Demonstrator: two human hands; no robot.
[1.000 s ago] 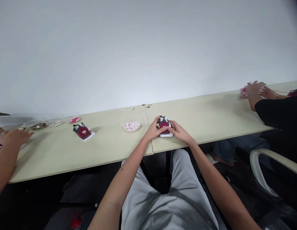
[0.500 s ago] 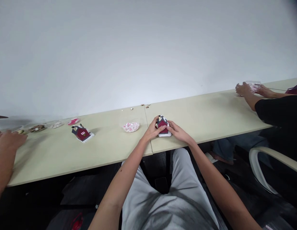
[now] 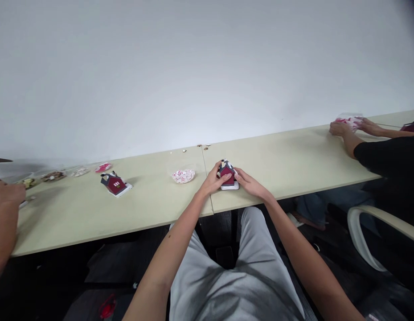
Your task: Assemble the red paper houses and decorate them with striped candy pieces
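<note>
As hands (image 3: 212, 182) cup it, house (image 3: 229, 181) looks red, dark-roofed, white-based.

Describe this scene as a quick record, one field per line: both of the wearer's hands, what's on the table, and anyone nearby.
Left hand: around the left side of a small red house, thumb across its front
Right hand: at that house's right edge, exact grip unclear
Second house: on the table, left of the hands
Red-and-white pieces: heaped between the houses
Small brown bits: at the table's back edge
Right co-worker's hands: on a bag of pink-and-white pieces
Left co-worker's hand: at picture's left edge
</note>
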